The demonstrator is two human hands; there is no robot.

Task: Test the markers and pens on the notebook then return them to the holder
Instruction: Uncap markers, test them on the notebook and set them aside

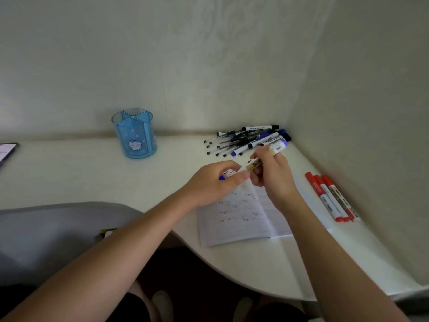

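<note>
Marker (277,148) label unreadable; right hand (272,176) grips barrel, left hand (214,183) pinches cap (228,174).

Two bare forearms come in from the bottom edge & meet near centre. L forearm (130,238) enters from lower left, angled up & to the right. R forearm (325,247) enters from lower right, angled up & to the left. L hand (218,182) is back-up, fingers curled under, thumb (241,176) stretched to the right, pinching one end of a marker (254,164). R hand (272,175), just beside it & a bit higher, has thumb & fingers curled round the marker's other half. Hands are close together, wrists approx straight.
</note>
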